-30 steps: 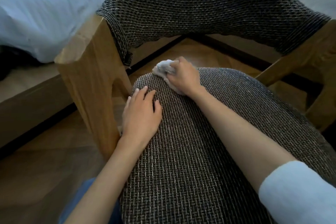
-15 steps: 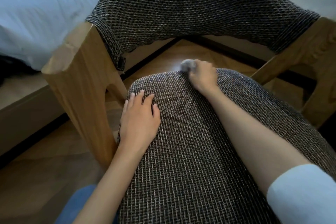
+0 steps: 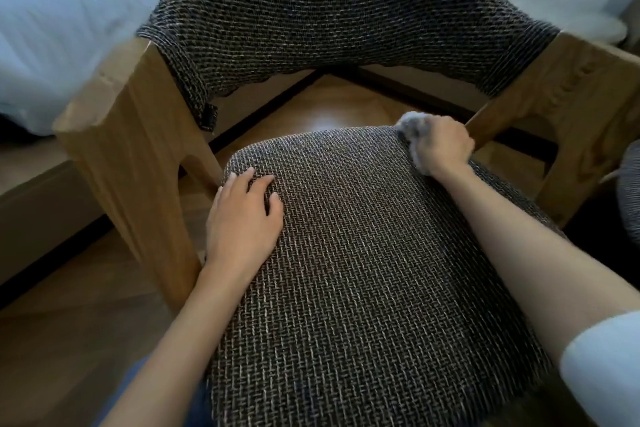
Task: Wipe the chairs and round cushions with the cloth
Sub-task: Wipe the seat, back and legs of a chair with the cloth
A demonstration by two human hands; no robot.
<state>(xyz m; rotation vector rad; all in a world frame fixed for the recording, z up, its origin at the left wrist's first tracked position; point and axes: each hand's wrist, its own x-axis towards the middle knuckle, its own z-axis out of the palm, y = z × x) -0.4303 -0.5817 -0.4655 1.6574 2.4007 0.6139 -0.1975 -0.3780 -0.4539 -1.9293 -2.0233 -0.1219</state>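
A wooden chair (image 3: pixel 138 149) with a dark woven backrest (image 3: pixel 329 17) stands in front of me. Its dark woven seat cushion (image 3: pixel 363 270) fills the middle of the view. My right hand (image 3: pixel 441 146) grips a crumpled white cloth (image 3: pixel 408 125) and presses it on the cushion's far right corner, blurred by motion. My left hand (image 3: pixel 242 218) lies flat with relaxed fingers on the cushion's left side, near its far left corner.
A bed with white bedding (image 3: pixel 62 28) stands at the left, close to the chair's wooden arm. The chair's right wooden arm (image 3: pixel 571 107) is beside my right hand. Another woven cushion edge (image 3: pixel 628 191) shows at the far right. Wooden floor (image 3: pixel 69 305) lies below.
My right hand has swept the cloth along the cushion's far edge from the far left corner to the far right corner. My left hand has stayed in place on the cushion.
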